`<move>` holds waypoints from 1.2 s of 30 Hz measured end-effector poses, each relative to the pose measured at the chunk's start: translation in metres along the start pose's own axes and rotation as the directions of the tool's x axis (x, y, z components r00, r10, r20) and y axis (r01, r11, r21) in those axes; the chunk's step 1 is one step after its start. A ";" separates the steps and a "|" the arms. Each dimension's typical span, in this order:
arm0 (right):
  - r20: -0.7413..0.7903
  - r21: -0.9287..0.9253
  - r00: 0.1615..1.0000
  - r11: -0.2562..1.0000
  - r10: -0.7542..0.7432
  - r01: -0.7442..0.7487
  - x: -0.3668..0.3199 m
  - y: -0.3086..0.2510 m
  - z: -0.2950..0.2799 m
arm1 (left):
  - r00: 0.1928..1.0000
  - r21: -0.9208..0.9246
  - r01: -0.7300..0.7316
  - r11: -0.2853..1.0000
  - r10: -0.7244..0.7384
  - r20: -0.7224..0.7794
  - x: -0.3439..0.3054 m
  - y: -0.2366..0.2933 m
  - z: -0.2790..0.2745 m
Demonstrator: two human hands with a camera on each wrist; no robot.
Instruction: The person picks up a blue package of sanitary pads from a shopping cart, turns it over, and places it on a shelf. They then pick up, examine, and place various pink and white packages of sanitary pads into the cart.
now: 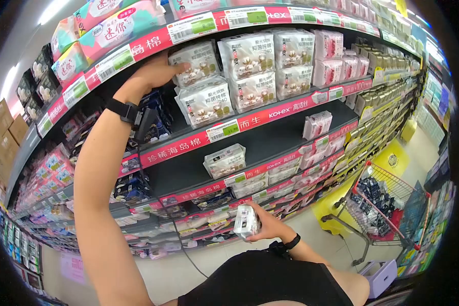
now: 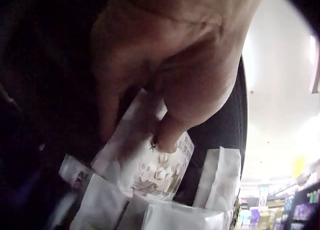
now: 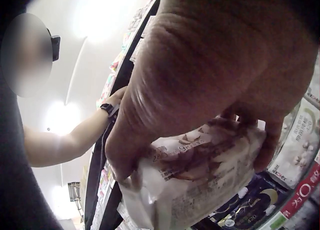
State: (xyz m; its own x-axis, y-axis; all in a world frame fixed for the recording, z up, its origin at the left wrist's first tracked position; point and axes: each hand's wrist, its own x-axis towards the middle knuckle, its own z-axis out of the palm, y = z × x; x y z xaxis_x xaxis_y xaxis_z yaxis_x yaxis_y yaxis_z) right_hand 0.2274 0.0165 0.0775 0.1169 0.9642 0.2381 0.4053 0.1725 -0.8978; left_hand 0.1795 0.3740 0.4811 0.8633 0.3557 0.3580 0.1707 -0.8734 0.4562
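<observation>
Up on the shelf, my left hand (image 1: 155, 72) reaches in under the ledge above and grips a white pack of Kotex sanitary pads (image 1: 196, 61) printed with cotton bolls. That pack is on top of another white pack (image 1: 205, 104) at the left end of the stacks. In the left wrist view the thumb lies over the printed face of the gripped pack (image 2: 150, 160), and the other fingers go behind it. Lower down, near my body, my right hand (image 1: 266, 224) holds a second white sanitary pad pack (image 1: 246, 222), thumb on one side and fingers on the other.
More white pad packs (image 1: 247, 53) stand stacked just right of the left hand. Below, one lone pack (image 1: 225, 160) sits on the dark shelf. A shopping cart (image 1: 387, 204) with dark packs stands at the right. A cable (image 1: 173, 224) hangs from the left wrist.
</observation>
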 end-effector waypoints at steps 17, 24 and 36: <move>-0.100 0.121 0.995 0.993 0.002 0.010 -0.016 0.006 -0.007 | 0.997 0.119 -0.072 0.990 0.075 -0.018 -0.003 -0.004 -0.007; -0.041 0.166 0.999 0.986 -0.014 0.021 -0.010 -0.005 0.000 | 0.993 0.236 -0.102 0.966 0.115 -0.040 -0.002 -0.002 -0.009; -0.068 0.182 0.997 0.982 -0.027 0.039 -0.005 0.004 0.013 | 0.998 0.282 0.028 0.959 -0.013 -0.055 -0.032 0.012 -0.014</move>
State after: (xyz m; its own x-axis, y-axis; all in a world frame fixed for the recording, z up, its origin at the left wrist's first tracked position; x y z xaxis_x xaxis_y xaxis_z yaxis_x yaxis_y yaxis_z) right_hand 0.2169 0.0153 0.0686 0.1678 0.9433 0.2866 0.2372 0.2435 -0.9404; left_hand 0.1469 0.3568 0.4866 0.8334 0.3847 0.3967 0.3216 -0.9214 0.2180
